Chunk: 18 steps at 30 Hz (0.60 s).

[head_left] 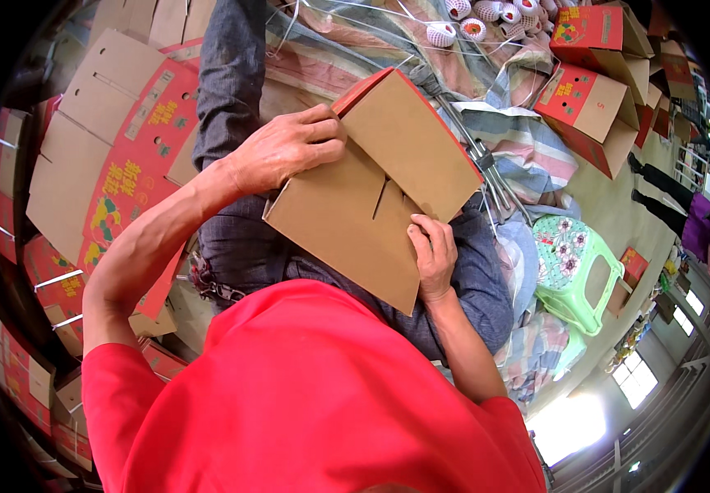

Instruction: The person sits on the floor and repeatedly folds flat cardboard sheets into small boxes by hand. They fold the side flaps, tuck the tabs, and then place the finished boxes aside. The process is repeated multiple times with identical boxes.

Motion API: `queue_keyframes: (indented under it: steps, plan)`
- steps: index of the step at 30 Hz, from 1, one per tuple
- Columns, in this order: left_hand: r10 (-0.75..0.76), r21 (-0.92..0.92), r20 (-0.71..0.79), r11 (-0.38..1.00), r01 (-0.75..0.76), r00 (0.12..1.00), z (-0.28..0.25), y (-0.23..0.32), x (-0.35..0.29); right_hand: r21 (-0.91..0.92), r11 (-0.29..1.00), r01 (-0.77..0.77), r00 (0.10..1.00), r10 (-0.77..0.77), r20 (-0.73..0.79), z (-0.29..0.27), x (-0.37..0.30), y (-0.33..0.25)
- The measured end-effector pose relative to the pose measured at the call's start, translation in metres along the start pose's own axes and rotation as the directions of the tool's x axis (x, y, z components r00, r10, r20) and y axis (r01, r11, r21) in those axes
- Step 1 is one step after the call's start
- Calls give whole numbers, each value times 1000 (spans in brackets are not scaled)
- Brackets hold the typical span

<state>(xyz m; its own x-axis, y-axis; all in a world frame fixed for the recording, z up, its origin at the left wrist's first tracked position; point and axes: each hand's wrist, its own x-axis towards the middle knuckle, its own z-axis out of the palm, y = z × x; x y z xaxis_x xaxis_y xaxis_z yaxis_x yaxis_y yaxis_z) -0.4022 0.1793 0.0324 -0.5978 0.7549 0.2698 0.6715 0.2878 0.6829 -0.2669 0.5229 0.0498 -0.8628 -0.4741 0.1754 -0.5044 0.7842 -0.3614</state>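
Note:
A cardboard box (408, 135) with brown flaps and red outer edges rests tilted on my lap. Two of its flaps lie folded across it, and a narrow slot shows near where they overlap. At the upper left corner, my left hand (293, 149) is closed over the edge of the box, its fingers bent. My right hand (435, 256) grips the near flap (355, 230) from its right side, with the fingertips close to the slot. The far side and the bottom of the box are hidden.
Flattened red and brown cartons (137, 156) lie to the left, with strapped bundles beyond. Folded boxes (589, 107) stand at the upper right. Round fruits in foam nets (474, 30) sit on a striped sheet (527, 152). A green stool (573, 271) is right; another person (696, 218) stands farther off.

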Motion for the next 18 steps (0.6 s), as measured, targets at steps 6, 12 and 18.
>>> queue_keyframes:
  steps: [6,12,18]
  plan:
    - [-381,-334,-252,897,289,890,-6,27,-27,21,999,-28,998,30,-59,5,-1,5]
    - [-138,-334,-248,941,49,959,3,60,-26,40,997,-59,995,62,-76,8,-2,2]
    - [-201,-396,-287,915,75,937,8,55,-20,62,993,-100,995,102,-21,2,-1,1]
